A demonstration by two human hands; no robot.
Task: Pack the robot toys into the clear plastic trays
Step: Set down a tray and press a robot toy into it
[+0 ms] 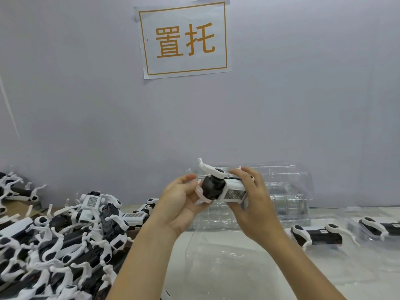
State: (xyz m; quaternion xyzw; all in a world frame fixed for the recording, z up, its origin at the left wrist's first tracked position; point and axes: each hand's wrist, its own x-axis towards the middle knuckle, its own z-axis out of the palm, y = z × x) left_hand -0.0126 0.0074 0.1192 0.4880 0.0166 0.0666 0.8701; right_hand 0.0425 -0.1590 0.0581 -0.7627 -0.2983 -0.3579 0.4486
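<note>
Both hands hold one robot toy (225,187) up in the air above the bench (227,252), in front of the pale wall. The left hand (181,204) cups the toy's dark end, its fingers curled around the white leg there, thumb on top. The right hand (252,198) wraps the white body from the far side, fingers folded over the top edge and thumb underneath, so each grip is closed on the same toy. The grille panel on the toy's white body faces the camera, and one white leg sticks up and to the left above the grip. Directly behind the grip stands a stack of clear plastic trays (287,191) against the wall. Below the grip, thin clear film (216,267) lies on the bench. Left of the grip, a jumbled pile of loose robot toys (65,239) covers that side of the bench. Right of the grip, two packed toys (316,233) lie lengthwise in clear trays. High above the grip, a paper sign (184,38) with orange characters is stuck to the wall.
</note>
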